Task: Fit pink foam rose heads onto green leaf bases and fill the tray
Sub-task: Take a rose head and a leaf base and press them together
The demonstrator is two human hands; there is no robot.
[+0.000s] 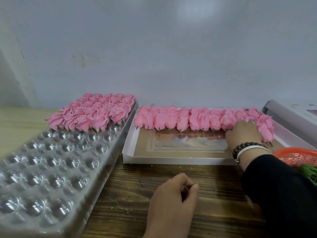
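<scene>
Pink rose heads [197, 120] lie in rows along the far edge of a shallow white box [127, 148] on the wooden table [214, 177]. The right hand [243, 134] reaches into their right end, fingers curled among the heads; whether it grips one I cannot tell. The left hand [173, 201] rests near the table's front edge, pinching a thin pin. At the left edge, a clear plastic tray [51, 169] holds finished roses [92, 112] on green bases at its far end. An orange basket [298, 156] sits at the right edge.
</scene>
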